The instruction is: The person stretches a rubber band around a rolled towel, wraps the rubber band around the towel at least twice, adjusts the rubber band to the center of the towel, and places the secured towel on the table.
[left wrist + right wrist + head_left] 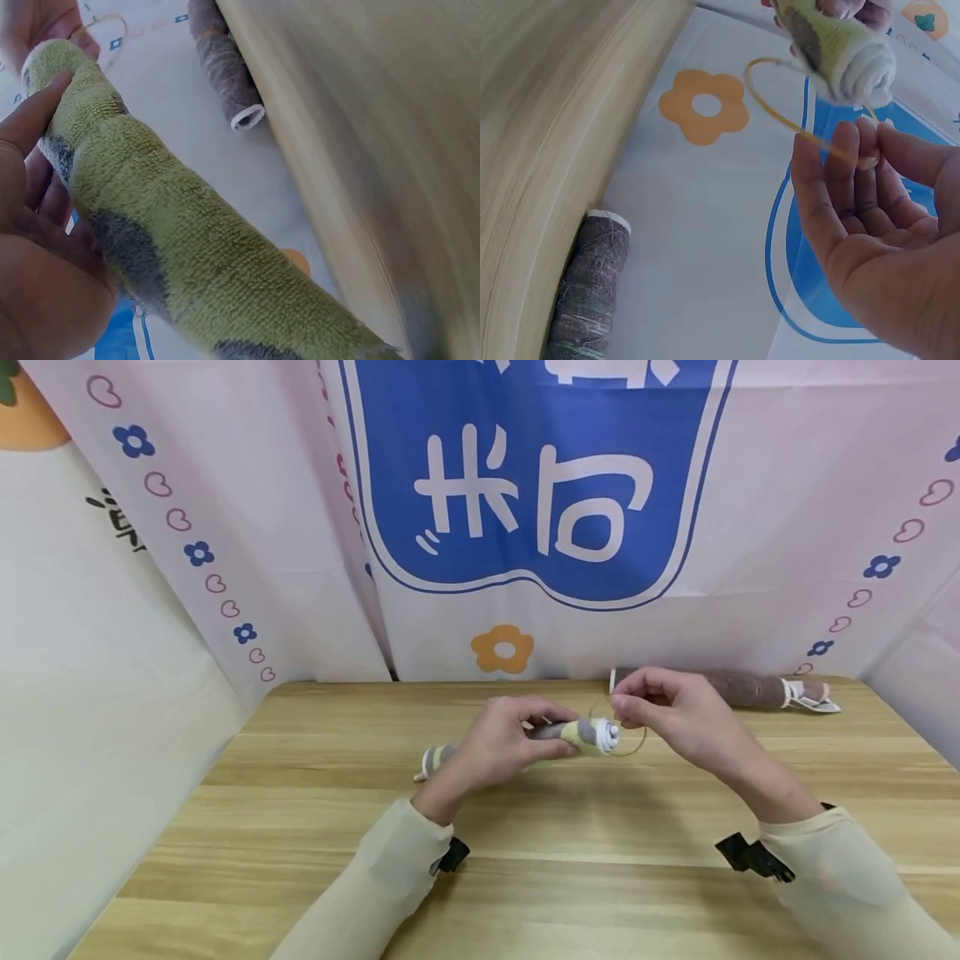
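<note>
A rolled-up towel [583, 731] in yellow-green and grey, its white spiral end facing right, is held above the table by my left hand [491, 739]. In the left wrist view the towel [172, 210] runs diagonally, the fingers around it near its far end. My right hand [690, 718] is just right of the white end, thumb and fingertips together on a thin yellowish rubber band [771, 112]. The band's loop hangs wide beside and below the towel's end in the right wrist view, partly hidden behind the towel.
Another rolled towel [750, 689], dark brown with a white edge, lies along the back right of the wooden table [570, 877]. Behind the table hangs a printed cloth [442, 635] that meets its back edge.
</note>
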### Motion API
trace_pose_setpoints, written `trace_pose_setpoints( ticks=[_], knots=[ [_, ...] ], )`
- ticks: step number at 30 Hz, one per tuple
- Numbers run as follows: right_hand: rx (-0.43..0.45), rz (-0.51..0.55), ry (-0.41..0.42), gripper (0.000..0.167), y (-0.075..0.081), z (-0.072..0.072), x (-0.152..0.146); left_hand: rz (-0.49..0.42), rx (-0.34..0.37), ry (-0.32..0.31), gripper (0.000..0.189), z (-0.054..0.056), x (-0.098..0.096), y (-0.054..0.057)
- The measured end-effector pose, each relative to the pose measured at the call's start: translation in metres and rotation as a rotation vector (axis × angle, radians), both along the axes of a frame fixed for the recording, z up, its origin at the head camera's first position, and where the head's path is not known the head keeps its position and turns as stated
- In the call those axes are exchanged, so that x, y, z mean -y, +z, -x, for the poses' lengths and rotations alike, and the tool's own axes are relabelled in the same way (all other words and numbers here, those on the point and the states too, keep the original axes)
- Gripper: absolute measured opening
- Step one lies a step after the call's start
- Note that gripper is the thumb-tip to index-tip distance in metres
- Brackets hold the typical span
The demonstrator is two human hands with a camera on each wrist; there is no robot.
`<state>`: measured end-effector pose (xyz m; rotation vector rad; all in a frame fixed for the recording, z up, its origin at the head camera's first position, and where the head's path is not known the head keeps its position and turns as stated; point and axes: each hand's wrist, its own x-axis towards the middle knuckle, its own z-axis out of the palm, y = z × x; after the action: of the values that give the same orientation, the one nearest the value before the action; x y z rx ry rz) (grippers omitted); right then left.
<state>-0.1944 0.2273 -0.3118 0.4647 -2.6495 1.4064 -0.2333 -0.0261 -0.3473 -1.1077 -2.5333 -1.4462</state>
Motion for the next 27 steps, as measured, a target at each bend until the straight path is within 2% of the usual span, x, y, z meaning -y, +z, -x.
trace_pose_setpoints(
  ticks=[4, 7, 13, 16, 21, 27],
  knots=[
    [-0.057, -0.021, 0.027, 0.015, -0.001, -0.003, 0.005, 0.053, -0.009, 0.051, 0.039, -0.003, -0.003, 0.0],
    [-0.108, -0.047, 0.042, 0.011, -0.001, -0.004, 0.009, 0.065, -0.017, 0.059, 0.046, -0.004, -0.005, -0.001],
    [-0.216, -0.093, 0.054, 0.004, -0.002, -0.008, 0.014, 0.077, -0.134, 0.034, 0.042, -0.003, -0.006, -0.004],
    [-0.263, -0.128, 0.055, 0.008, -0.002, -0.01, 0.016, 0.077, -0.169, 0.031, 0.037, -0.003, -0.007, -0.005],
    [-0.318, -0.19, 0.065, 0.015, -0.001, -0.013, 0.021, 0.053, -0.117, 0.106, 0.029, -0.002, -0.007, -0.007],
    [-0.283, -0.175, 0.092, 0.017, -0.004, -0.013, 0.026, -0.051, -0.056, 0.208, 0.022, 0.001, -0.004, -0.008]
  ],
)
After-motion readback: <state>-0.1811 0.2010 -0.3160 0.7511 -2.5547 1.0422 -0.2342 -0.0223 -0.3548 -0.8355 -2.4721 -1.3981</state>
